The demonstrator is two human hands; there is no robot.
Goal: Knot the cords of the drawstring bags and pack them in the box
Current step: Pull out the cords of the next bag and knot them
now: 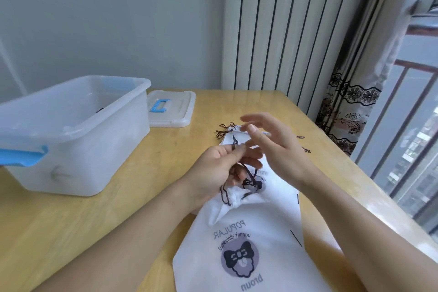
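A white drawstring bag [239, 251] with a bow print lies near me on the wooden table [83, 220], its mouth gathered tight. My left hand [218, 168] pinches the bag's dark cord [246, 172] between thumb and fingertips just above the gathered mouth. My right hand [272, 142] hovers beside it with fingers spread and holds nothing. Under and beyond the hands lies a stack of more white bags [279, 180] with dark cord ends sticking out at the far end. The translucent box [71, 135] with blue latches stands open at the left.
The box's lid [173, 109] with a blue handle lies flat behind the box. A radiator [279, 26] and a patterned curtain [350, 106] stand behind the table; a window railing runs along the right edge.
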